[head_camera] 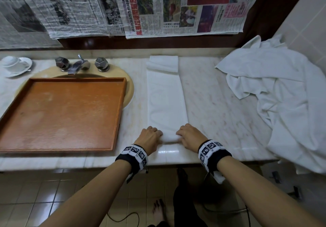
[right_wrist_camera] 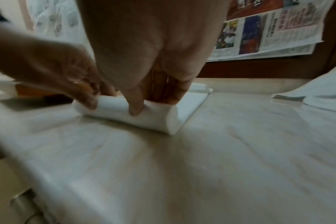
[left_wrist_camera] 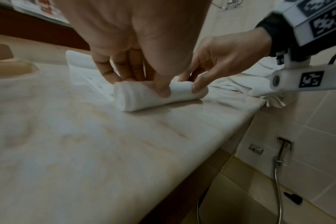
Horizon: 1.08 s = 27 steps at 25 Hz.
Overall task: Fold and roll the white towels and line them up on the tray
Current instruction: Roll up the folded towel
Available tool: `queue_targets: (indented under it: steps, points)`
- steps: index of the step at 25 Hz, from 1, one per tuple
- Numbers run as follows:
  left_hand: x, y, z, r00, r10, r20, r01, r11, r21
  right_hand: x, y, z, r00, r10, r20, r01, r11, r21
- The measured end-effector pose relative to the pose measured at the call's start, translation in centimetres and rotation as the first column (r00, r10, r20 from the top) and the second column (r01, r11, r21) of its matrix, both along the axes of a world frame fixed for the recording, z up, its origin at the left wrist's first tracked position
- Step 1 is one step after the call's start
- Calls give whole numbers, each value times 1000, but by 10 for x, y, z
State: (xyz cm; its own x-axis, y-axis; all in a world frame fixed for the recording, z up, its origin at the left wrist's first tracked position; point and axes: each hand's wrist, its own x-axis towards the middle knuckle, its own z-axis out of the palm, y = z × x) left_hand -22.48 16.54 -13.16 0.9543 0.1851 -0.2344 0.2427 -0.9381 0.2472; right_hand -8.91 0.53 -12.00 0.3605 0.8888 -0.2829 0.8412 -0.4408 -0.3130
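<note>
The fingers (left_wrist_camera: 109,71) of the left hand (head_camera: 150,137) curl over the far side of a short roll (left_wrist_camera: 159,95) while the thumb presses its near face, and the right hand (head_camera: 189,135) grasps the other end the same way, so both hands are clamped on the started roll at the lower centre of the head view. The rest of the folded towel (head_camera: 166,96) lies flat as a long strip running up the frame to a doubled-over far end. The likely fault, as I judge it, is uneven rolling: if one hand leads, the roll will cone and its ends will telescope. Slack thumbs would leave a loose core that springs open on lifting. The marble tabletop (head_camera: 211,94) looks slick, so the strip may slide forward instead of winding. The wooden tray (head_camera: 121,103) at left centre holds nothing yet, and the heap of unfolded towels (head_camera: 282,89) at the right hangs over the tabletop's edge, where it could slip off.
</note>
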Motion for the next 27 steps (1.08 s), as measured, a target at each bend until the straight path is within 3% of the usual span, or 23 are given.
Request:
queue_targets:
  steps: [2,5,9,12,19,22,27]
  points:
    - [-4,4,1,999,26,19,-23,988,-150,8,-1,9,989,-59,-135,53,998,-47]
    - [-1,6,1,998,60,21,-55,980,-190,13,0,15,949,-193,-250,195,981,-18]
    - [6,1,2,976,143,162,-123,985,-124,3,9,7,987,-163,-12,163,985,56]
    - [10,-10,1,977,151,152,-134,984,-117,-13,10,-5,993,-92,77,81,988,132]
    - [8,-19,-3,987,100,128,-92,994,-67,-23,6,-11,993,-83,89,62,975,213]
    - [9,-16,-2,991,54,126,-49,998,-37,-19,13,-7,994,-60,96,46,989,140]
    - [22,-6,8,999,-18,-43,18,1000,13,-22,6,-15,994,-41,103,19,979,201]
